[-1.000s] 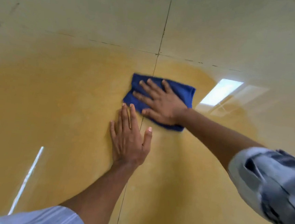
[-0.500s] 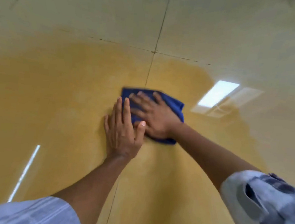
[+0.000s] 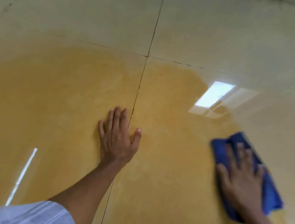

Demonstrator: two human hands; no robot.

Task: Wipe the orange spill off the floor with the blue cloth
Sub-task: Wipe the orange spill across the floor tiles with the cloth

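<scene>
Right hand [image 3: 241, 175] is smearing with motion blur, finger edges not resolving. It is covering the middle of the blue cloth [image 3: 269, 195], itself blurring, folds unreadable. Right forearm is running out at the bottom-right corner. Left sleeve [image 3: 27, 214] is getting cut by the bottom edge. Orange spill [image 3: 54, 103] is running past the left edge; its extent is hiding under both hands and cloth.

Orange spill [image 3: 58, 104] being spread across glossy tiled floor [image 3: 221, 29], left hand [image 3: 117, 137] being laid flat, fingers splayed, beside grout line [image 3: 137, 93], blue cloth [image 3: 268, 190] being pressed down under blurred right hand [image 3: 241, 175] at spill's right edge.
</scene>
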